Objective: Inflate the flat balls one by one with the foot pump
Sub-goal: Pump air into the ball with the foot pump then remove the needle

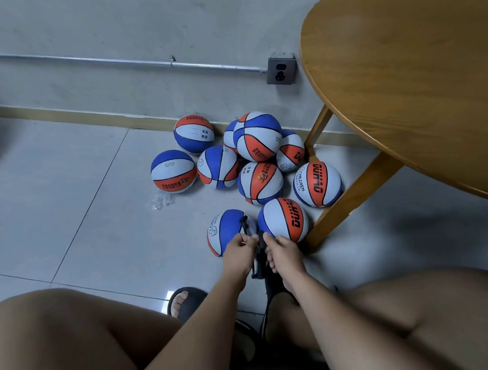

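- Head view, the work spot: a black foot pump [259,266] stands on the pale tiled floor [84,235] between the person's knees. This puts it under a foot and within arm's reach.
- A blue, white and red rubber ball [225,234] lies just in front of the pump. The thin black hose [244,223] ends on the ball's upper side, probably at the valve.
- The left hand [237,248] has its fingers curled and its tips pinched together by the hose, seemingly to steady it. What is pinched is too small to confirm.
- The right hand [283,252] curls round the pump's dark top, thumb forward, apparently to keep it upright.
- An orange, white and blue ball [284,221] sits touching the first, next in line.
- The heap of matching balls [252,153] lies against the grey wall [116,27], clear of the work spot.
- Beside the heap are a round wooden table [415,76], crumpled clear plastic [161,202] and a black slipper [186,301].
- Judgement: the nozzle is being fitted, and pumping has not yet begun.
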A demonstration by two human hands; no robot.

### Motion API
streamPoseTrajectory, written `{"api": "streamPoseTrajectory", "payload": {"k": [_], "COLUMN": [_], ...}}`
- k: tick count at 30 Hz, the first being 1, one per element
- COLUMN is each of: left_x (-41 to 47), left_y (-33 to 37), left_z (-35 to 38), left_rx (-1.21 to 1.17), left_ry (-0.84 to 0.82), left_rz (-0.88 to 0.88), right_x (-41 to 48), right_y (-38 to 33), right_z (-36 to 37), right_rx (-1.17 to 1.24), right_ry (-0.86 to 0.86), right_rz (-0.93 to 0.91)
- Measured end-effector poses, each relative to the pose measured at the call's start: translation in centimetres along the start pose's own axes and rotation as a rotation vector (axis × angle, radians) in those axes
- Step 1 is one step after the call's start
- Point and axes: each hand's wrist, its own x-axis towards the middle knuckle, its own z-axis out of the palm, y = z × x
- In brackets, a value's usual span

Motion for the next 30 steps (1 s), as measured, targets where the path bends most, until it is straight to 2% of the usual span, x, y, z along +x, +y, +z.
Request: {"api": "streamPoseTrajectory", "payload": {"k": [4,10,14,19,24,30], "left_x": [-0.4,-0.2,0.0,0.0,0.5,0.7], "left_y": [-1.5,-3.3,-3.9,-1.1,2.3,1.7], "left_z": [0.2,0.8,0.8,0.7,0.3,0.2], "left_rx": [0.051,0.293,0.326,0.081,-0.196,-0.241], "left_ry": [-0.014,-0.031,-0.065,0.026,0.018,-0.044], "left_rz": [-0.064,-0.169,-0.195,-0.089,0.013,0.062], "right_x": [0.1,0.7,0.6,0.5,0.1,0.2], "right_y": [2.0,4.5,4.8,1.1,-3.4,-2.8], "right_z": [-0.1,0.0,0.2,1.3,1.9,1.7], "right_rx": [-0.08,-0.209,-0.222,-0.128,-0.067,-0.053], "right_ry": [0.014,-0.005,-0.012,0.093,0.165,0.148], "right_rz": [0.065,0.167,0.206,0.075,-0.112,-0.183]}}
